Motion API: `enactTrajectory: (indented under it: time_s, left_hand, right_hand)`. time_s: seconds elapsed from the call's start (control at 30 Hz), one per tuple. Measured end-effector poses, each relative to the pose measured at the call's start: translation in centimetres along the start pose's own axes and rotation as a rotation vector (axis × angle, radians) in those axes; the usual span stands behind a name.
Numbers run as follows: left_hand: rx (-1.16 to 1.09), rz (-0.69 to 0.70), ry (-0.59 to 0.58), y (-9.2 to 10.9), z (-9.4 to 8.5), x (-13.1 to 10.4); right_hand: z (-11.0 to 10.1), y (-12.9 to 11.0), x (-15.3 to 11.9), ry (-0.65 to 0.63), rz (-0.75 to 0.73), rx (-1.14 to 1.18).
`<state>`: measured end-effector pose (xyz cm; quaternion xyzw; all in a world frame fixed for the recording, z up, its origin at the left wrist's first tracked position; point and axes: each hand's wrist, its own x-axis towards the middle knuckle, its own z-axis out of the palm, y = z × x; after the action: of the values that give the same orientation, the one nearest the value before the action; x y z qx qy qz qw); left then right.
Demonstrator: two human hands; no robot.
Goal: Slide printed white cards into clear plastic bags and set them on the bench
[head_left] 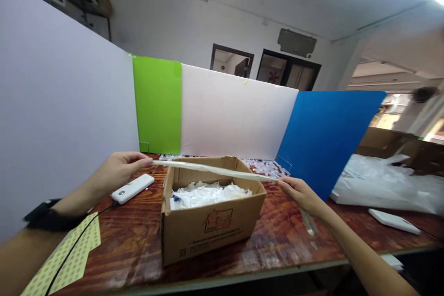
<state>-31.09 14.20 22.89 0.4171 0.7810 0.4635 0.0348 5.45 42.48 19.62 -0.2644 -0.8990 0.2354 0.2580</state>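
A long pale translucent strip (215,169) is stretched over the top of an open cardboard box (211,231). My left hand (126,166) pinches its left end, and my right hand (298,191) pinches it near the right, with a loose tail hanging below that hand. Inside the box lies a heap of white, crumpled pieces (211,194). Red print marks the box's front.
A white power bank (133,188) with a black cable and yellow dotted sheets (76,254) lie at left. Coloured panels (239,111) stand behind. Small clear packets (267,167) lie by them. At right are a plastic bag (378,182) and a white device (394,221).
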Motion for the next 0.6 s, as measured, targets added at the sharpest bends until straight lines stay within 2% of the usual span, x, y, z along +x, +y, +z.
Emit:
enactTrajectory:
  time_s: [0.17,0.23,0.3,0.43,0.53,0.6]
  left_hand:
    - [0.226,0.088,0.089,-1.1,2.5,7.2]
    - [0.278,0.102,0.100,-1.8,3.3,9.6]
    - [0.316,0.120,0.087,-2.4,3.6,11.3]
    - [0.329,0.118,0.033,-3.6,3.4,12.4]
    - [0.305,0.090,0.007,-3.7,2.9,11.7]
    - [0.207,0.013,-0.007,-3.4,2.2,11.1]
  right_hand:
    - [4.0,3.1,12.2,0.109,-0.023,-0.006]
    - [5.0,4.0,16.2,0.126,-0.018,0.001]
    - [5.4,4.8,19.1,0.123,-0.016,0.016]
    - [4.6,5.5,21.7,0.092,-0.046,0.072]
    - [3.5,5.2,21.9,0.081,-0.082,0.137]
    - [2.7,4.5,21.7,0.100,-0.106,0.184]
